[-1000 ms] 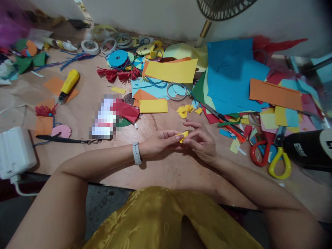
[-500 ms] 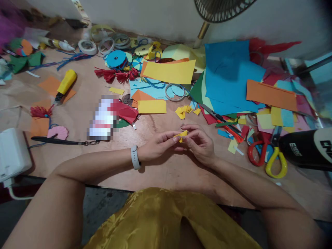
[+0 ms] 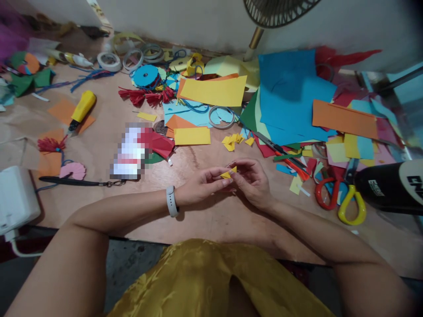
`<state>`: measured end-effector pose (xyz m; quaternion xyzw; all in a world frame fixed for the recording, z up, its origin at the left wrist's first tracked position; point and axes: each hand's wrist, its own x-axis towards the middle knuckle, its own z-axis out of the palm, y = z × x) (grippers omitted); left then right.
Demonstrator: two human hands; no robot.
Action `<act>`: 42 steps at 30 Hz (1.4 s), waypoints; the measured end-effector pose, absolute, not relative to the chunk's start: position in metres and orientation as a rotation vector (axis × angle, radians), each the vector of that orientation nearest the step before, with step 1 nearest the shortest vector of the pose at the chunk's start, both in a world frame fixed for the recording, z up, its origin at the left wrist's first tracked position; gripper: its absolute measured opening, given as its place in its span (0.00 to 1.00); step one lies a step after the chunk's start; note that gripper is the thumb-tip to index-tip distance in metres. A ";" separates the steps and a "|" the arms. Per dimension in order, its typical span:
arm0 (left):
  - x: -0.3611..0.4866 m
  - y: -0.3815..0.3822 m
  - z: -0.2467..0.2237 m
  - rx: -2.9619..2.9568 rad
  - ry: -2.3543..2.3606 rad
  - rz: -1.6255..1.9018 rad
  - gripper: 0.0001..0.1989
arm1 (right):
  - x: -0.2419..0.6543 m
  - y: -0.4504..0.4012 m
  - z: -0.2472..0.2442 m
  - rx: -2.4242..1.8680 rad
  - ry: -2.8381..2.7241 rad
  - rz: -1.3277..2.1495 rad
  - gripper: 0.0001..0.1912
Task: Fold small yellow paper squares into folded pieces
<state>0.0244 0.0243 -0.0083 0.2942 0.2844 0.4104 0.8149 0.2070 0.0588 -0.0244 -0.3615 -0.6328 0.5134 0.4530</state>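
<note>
Fingers of the left hand (image 3: pixel 202 186) and right hand (image 3: pixel 255 182) pinch a folded yellow paper (image 3: pixel 227 175) between them, long axis slanting away rightward; yellow pieces (image 3: pixel 232 141) lie just beyond.

I face a light brown worktop (image 3: pixel 198 224) with a wood-like surface and a dark near edge. Behind its far edge rises a pale grey wall (image 3: pixel 185 31), with a caged fan (image 3: pixel 280 11) on a brass-coloured pole (image 3: pixel 256 37) in front. Below the near edge I see blotchy grey floor (image 3: pixel 132 259). The light around me is soft and rather dim.
</note>
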 end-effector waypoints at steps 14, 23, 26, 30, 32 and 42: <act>0.023 0.029 -0.012 0.613 0.581 0.882 0.19 | 0.212 0.067 -0.020 -1.037 -1.347 1.610 0.16; 0.019 0.028 -0.011 0.688 0.623 0.879 0.21 | 0.213 0.068 -0.019 -1.019 -1.439 1.546 0.13; 0.019 0.028 -0.011 0.675 0.612 0.901 0.20 | 0.212 0.068 -0.018 -1.021 -1.454 1.595 0.13; 0.018 0.031 -0.011 0.643 0.615 0.917 0.20 | 0.212 0.068 -0.020 -0.950 -1.388 1.554 0.12; 0.018 0.032 -0.012 0.622 0.606 0.947 0.21 | 0.216 0.069 -0.022 -0.874 -1.387 1.514 0.13; 0.013 0.036 -0.013 0.737 0.680 0.965 0.24 | 0.227 0.076 -0.023 -0.686 -1.924 1.169 0.09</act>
